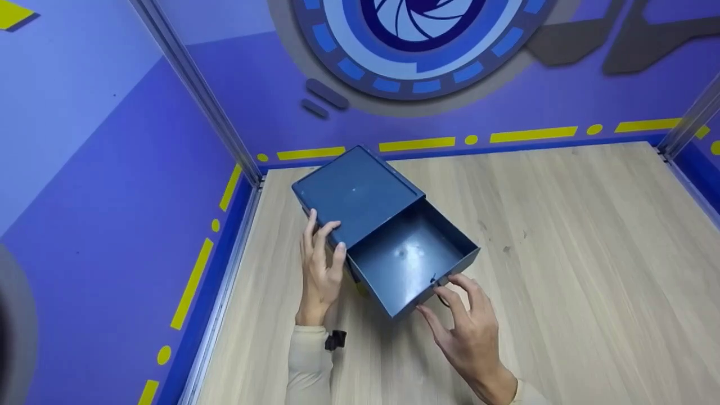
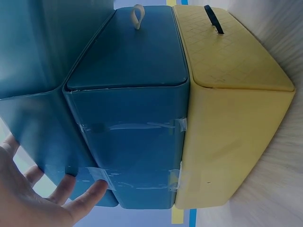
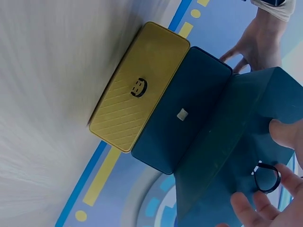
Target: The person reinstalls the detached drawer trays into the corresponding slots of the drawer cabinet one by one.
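Note:
A stack of drawer boxes stands on the wooden surface, a dark blue top box (image 1: 357, 194) uppermost. Its drawer (image 1: 408, 253) is pulled partway out, and the visible inside holds nothing. Along the top box's left side, my left hand (image 1: 322, 270) rests with spread fingers. My right hand (image 1: 469, 326) is at the drawer's front, where the thumb and fingertips touch the front panel around a slack black pull loop (image 3: 267, 178). Beneath are a dark blue middle box (image 2: 128, 109) with a pale loop and a yellow bottom box (image 2: 232, 123) with a dark loop.
Clear tape (image 2: 142, 125) runs across the sides of the blue boxes. The wooden surface (image 1: 562, 253) extends to the right of the stack. Purple-blue panels (image 1: 225, 73) with yellow markings close off the back and left.

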The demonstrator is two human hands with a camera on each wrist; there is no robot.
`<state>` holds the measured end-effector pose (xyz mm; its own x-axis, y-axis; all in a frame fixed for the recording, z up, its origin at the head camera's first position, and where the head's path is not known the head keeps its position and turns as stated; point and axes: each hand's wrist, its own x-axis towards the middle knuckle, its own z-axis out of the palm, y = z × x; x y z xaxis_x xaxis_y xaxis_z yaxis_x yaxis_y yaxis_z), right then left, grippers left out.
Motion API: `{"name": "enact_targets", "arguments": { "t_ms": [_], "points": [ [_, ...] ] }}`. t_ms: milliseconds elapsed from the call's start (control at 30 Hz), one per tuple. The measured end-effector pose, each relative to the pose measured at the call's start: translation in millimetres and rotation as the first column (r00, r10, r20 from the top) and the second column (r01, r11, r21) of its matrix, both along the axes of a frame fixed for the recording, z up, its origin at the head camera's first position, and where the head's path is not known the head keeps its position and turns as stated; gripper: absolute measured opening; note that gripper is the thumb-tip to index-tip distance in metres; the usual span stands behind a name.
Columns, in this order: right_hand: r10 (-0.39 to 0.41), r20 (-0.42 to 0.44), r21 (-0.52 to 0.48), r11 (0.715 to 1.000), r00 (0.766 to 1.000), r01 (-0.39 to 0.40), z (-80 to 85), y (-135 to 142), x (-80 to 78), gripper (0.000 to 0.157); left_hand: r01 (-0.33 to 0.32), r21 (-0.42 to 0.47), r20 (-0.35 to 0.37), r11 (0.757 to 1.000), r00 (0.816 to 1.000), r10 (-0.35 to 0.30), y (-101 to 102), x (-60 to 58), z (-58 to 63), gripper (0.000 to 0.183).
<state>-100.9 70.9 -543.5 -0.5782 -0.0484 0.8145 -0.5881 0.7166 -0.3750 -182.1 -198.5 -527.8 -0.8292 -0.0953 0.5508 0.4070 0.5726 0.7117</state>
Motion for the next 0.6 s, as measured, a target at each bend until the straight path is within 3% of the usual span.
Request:
{"name": "enact_targets", "arguments": {
  "t_ms": [600],
  "points": [
    [-0.011, 0.031, 0.0, 1.0, 0.999, 0.011, -0.5, -6.6, -10.8, 0.038, 0.0, 0.007, 0.02, 1.0, 1.0, 0.0, -0.2, 1.3, 0.0, 0.041]
  ]
}}
